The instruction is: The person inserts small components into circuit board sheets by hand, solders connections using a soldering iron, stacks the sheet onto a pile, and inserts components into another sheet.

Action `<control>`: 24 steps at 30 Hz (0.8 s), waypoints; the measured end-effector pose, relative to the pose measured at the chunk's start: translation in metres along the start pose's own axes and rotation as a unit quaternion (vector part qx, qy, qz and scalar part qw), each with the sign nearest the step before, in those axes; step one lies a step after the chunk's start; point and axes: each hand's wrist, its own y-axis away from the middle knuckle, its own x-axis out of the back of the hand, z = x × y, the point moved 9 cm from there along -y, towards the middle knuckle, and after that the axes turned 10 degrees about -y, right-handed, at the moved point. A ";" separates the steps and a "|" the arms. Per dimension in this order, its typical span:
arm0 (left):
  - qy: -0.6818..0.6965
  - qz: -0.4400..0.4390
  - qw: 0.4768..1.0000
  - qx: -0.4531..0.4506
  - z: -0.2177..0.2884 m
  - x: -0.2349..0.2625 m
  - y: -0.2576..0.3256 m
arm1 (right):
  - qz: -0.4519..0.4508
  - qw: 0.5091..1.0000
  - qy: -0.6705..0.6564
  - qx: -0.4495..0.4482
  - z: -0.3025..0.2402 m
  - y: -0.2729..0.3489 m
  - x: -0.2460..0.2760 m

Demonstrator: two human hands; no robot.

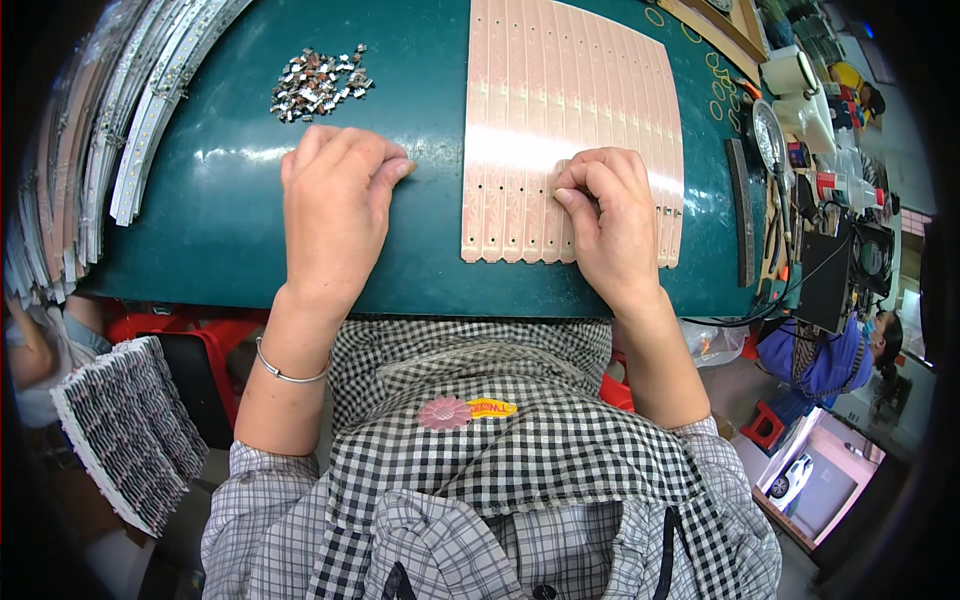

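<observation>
Right hand (612, 215) rests on the panel of pink circuit strips (560, 130), fingertips pinched narrow at its near end; whether a part sits between them cannot be told. Left hand (335, 205) lies flat, loosely curled, empty on the green table (220, 240). Small metal connectors (318, 84) remain heaped beyond it, so fitting looks incomplete. Finished white LED strips (150, 100) stack far left; nothing obstructs.
</observation>
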 end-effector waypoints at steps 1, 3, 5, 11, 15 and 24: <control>0.021 0.017 1.000 0.012 -0.002 0.003 0.000 | -0.001 1.000 0.000 0.000 -0.001 0.000 -0.001; 0.073 0.002 0.996 0.054 -0.004 0.005 -0.002 | 0.004 0.999 0.030 0.032 -0.009 -0.001 -0.002; 0.125 -0.014 0.988 0.094 -0.008 0.003 0.001 | 0.012 0.999 0.036 0.037 -0.009 0.000 -0.004; 0.524 -0.090 0.815 0.230 -0.009 -0.020 0.014 | 0.026 1.000 0.006 0.012 -0.009 0.001 0.006; 0.685 -0.160 0.648 0.291 0.012 -0.044 0.032 | 0.023 0.992 -0.124 0.026 -0.035 -0.005 0.017; 0.729 -0.212 0.566 0.321 0.048 -0.056 0.044 | -0.062 0.899 -0.421 -0.106 -0.041 0.000 -0.009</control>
